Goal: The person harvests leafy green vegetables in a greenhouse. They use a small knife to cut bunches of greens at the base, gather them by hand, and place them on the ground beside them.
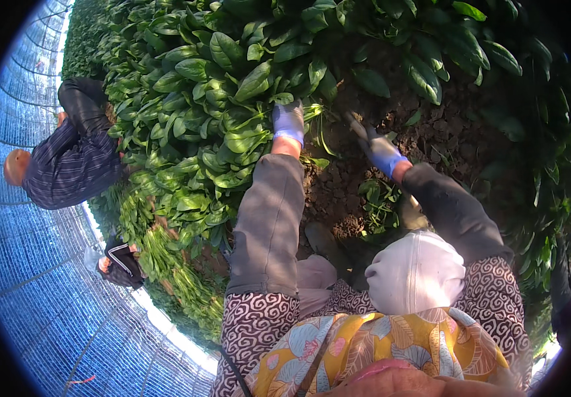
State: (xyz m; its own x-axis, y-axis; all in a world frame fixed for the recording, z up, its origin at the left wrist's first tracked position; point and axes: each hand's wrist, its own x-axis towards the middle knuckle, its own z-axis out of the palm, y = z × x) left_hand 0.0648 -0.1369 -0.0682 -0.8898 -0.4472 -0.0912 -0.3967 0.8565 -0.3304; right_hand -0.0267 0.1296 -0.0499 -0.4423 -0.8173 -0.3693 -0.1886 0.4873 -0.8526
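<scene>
Leafy green plants, apparently spinach [245, 84], stand in a dense bed before me. My left hand [289, 121], in a blue and grey work glove, is closed around the stems of a bunch of spinach [310, 113] at the bed's edge; its leaves spread to the left. My right hand [380, 149], gloved the same way, is just right of it over bare soil [439, 129]. It holds a slim tool [357, 126], blurred, whose kind I cannot tell. Loose leaves and stems [377, 198] lie on the soil below my hands.
At the far left a person in a striped shirt [74, 164] crouches by the bed. Lower left is another person in dark clothes [121, 263], near rows of laid-out greens [176, 268]. Blue netting [42, 248] hangs beyond. More plants [553, 149] grow at the right.
</scene>
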